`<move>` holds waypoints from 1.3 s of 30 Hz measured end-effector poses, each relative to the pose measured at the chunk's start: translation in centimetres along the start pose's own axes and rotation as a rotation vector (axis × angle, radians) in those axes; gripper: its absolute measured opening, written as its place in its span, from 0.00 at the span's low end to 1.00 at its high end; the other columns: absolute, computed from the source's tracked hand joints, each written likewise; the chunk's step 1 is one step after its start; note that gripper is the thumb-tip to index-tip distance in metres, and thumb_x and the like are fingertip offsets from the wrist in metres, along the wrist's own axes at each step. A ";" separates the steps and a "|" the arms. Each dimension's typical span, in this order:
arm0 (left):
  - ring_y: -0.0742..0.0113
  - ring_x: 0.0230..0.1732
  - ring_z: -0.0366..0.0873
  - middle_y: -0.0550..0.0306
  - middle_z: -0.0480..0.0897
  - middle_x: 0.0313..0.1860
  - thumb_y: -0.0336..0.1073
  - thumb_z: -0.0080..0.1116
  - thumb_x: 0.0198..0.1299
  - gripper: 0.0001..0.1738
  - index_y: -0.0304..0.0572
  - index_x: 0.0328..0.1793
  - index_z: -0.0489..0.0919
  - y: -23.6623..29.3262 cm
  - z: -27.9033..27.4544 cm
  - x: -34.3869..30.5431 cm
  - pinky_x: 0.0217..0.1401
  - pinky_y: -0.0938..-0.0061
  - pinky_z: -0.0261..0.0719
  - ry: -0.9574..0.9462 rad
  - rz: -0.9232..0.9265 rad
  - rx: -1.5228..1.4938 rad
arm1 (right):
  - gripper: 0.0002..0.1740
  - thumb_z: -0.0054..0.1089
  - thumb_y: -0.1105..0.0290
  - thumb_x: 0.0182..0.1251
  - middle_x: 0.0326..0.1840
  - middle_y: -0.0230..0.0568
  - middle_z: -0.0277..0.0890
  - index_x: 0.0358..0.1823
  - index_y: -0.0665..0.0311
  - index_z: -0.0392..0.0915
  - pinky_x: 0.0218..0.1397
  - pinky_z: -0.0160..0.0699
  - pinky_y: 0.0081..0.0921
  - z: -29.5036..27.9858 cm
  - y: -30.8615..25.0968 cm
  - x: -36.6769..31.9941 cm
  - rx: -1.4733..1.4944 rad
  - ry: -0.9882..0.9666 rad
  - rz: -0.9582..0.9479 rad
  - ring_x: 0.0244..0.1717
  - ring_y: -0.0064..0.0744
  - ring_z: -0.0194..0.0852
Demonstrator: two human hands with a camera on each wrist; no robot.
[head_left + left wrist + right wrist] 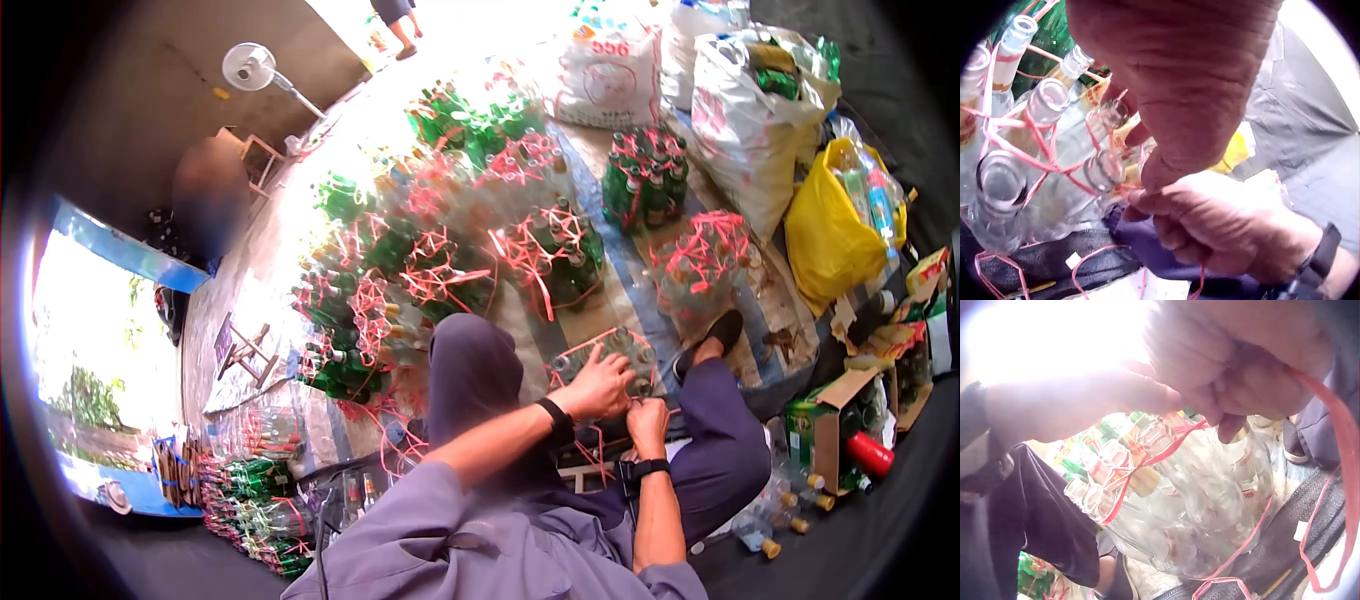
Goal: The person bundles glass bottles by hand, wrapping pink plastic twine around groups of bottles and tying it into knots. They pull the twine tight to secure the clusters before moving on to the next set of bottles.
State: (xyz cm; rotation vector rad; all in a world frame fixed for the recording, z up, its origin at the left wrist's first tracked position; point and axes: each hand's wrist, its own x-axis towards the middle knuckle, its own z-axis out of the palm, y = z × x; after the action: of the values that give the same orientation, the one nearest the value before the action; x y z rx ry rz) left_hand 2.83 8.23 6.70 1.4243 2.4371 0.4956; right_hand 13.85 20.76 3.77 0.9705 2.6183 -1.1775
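Observation:
A cluster of clear glass bottles (640, 352) stands between the person's legs, with pink plastic twine (1054, 167) looped round the necks. The left hand (597, 387) reaches over the near necks, its thumb and fingers closed at the twine beside one neck (1105, 170). Meeting it there, the right hand (648, 425) grips the twine with curled fingers (1175, 231). A loose tail of twine (1342, 434) runs out of the right fist and hangs down. The fingertips of both hands come together by the rim and partly hide the twine between them.
Several twine-tied bundles of green bottles (560, 255) and clear bottles (700, 265) cover the striped sheet ahead. White sacks (605, 80) and a yellow bag (835, 225) stand at the right, above a cardboard box (835, 410) and loose bottles (765, 520). More bundles (255, 480) lie at the left.

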 end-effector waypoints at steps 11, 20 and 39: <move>0.44 0.69 0.69 0.38 0.60 0.78 0.41 0.62 0.55 0.35 0.38 0.70 0.70 0.2 2.9 -2.0 0.61 0.45 0.69 0.072 -0.103 0.032 | 0.21 0.71 0.60 0.56 0.19 0.62 0.75 0.21 0.75 0.81 0.33 0.74 0.45 1.6 2.8 0.7 0.108 0.122 -0.095 0.21 0.57 0.77; 0.45 0.62 0.74 0.41 0.61 0.78 0.41 0.56 0.60 0.29 0.41 0.67 0.72 0.8 3.6 -1.8 0.53 0.46 0.71 0.078 -0.173 0.093 | 0.17 0.70 0.62 0.55 0.21 0.59 0.78 0.24 0.72 0.84 0.36 0.78 0.45 1.4 3.5 0.9 0.022 0.135 -0.160 0.25 0.57 0.81; 0.49 0.58 0.76 0.44 0.63 0.77 0.38 0.57 0.55 0.29 0.45 0.66 0.75 1.0 3.7 -1.6 0.51 0.48 0.70 0.099 -0.210 0.102 | 0.16 0.65 0.61 0.55 0.25 0.61 0.79 0.25 0.71 0.85 0.43 0.78 0.50 0.0 4.4 0.1 -0.144 0.107 -0.228 0.31 0.62 0.81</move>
State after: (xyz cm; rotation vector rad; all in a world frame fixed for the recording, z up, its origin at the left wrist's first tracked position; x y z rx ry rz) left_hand 5.86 7.83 3.89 1.1870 2.6878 0.4083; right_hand 16.37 22.92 0.94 0.7443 2.9149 -0.9850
